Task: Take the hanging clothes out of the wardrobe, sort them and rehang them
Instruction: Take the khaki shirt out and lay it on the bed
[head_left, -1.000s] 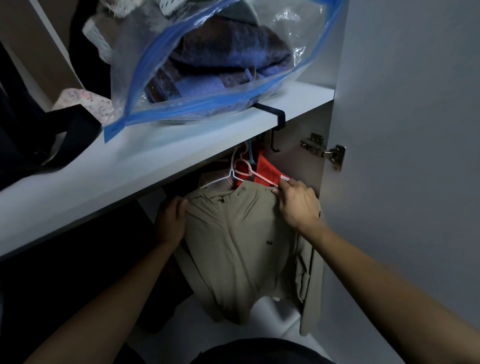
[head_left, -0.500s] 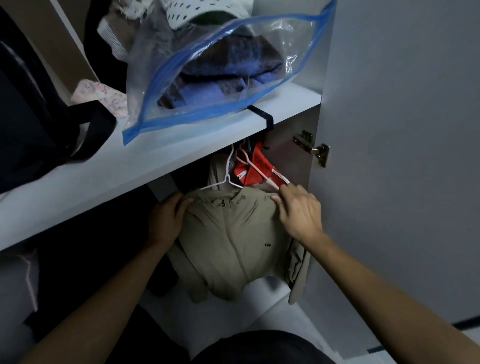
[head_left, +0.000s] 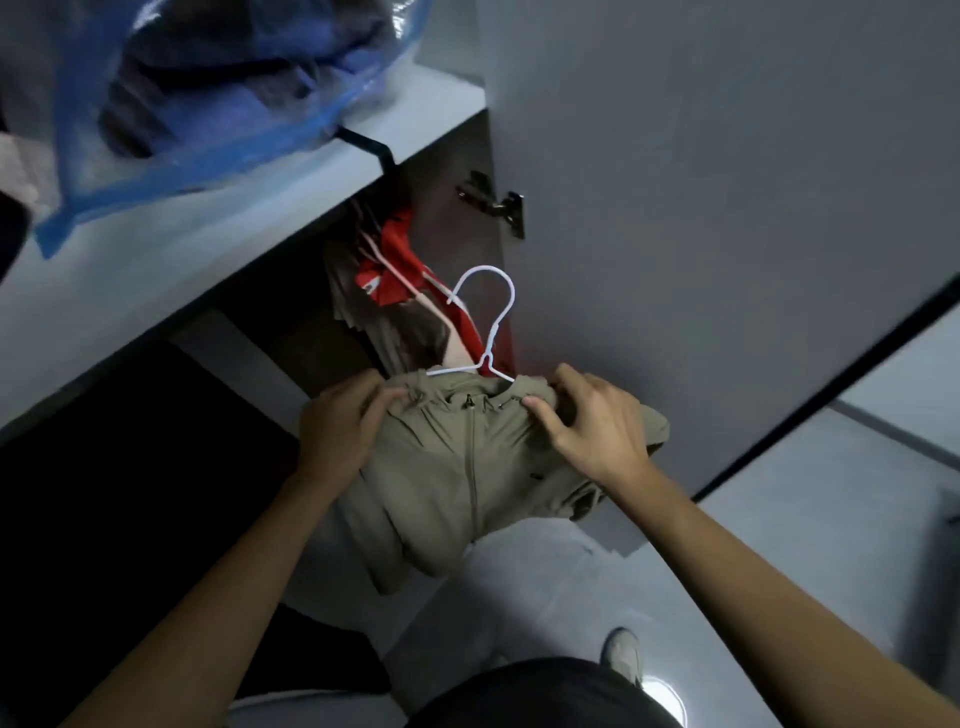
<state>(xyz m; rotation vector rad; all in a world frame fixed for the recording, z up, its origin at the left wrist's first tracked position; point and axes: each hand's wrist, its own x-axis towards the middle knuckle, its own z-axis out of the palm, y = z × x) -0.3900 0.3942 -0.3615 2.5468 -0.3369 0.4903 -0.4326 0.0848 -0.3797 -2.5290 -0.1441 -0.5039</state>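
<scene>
Both hands grip a khaki jacket (head_left: 467, 457) by its shoulders, left hand (head_left: 337, 431) and right hand (head_left: 597, 426), clear of the wardrobe. Its white hanger (head_left: 488, 322) hooks nothing; a red garment (head_left: 400, 260) hangs inside under the shelf (head_left: 208, 249).

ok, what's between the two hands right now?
Head view: the khaki jacket's zipped collar and the white hanger's neck sit between left hand and right hand.

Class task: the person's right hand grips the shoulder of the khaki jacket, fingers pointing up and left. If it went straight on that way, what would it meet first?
Probably the white hanger just above the khaki jacket collar, then the red garment behind it. Depth is unclear, so the right hand might pass in front.
</scene>
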